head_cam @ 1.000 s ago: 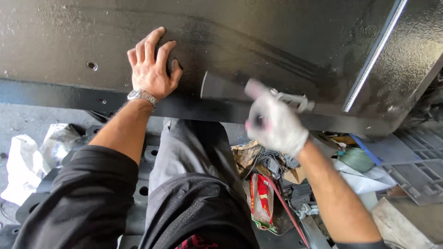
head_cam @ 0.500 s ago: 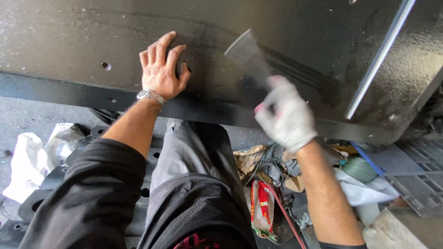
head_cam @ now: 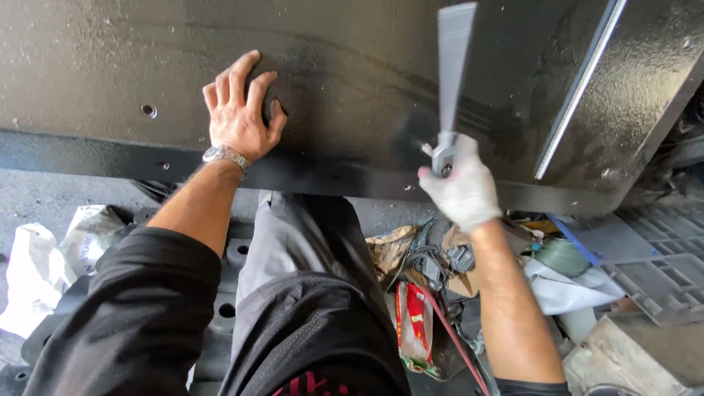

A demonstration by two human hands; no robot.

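- The scraper (head_cam: 453, 81), a flat grey blade on a metal handle, is held upright in front of the black metal panel (head_cam: 352, 81), its wide end pointing up toward the top edge of the view.
- The right hand (head_cam: 460, 189), in a white glove, is wrapped round the handle at the blade's lower end; its fingers (head_cam: 433, 183) are closed tight on it.
- The blade is judged thin, stiff and light, with a little spring near the wide edge; the grip belongs low on the handle, where it is now, and away from the edge, which is likely sharp.
- The blade looks blurred, so its exact angle to the panel cannot be told, nor whether it touches the surface.
- The left hand (head_cam: 239, 114) is bare, with a wristwatch (head_cam: 224, 155) on it, and is laid flat on the panel well to the left of the scraper; its fingers are spread apart and clamped on nothing.
- The panel is judged heavy and rigid, its coating glossy and perhaps slick under a palm.
- Below, rags, a crumpled white bag (head_cam: 33, 271) and a red packet (head_cam: 414, 323) are seen on the floor by the person's knee.
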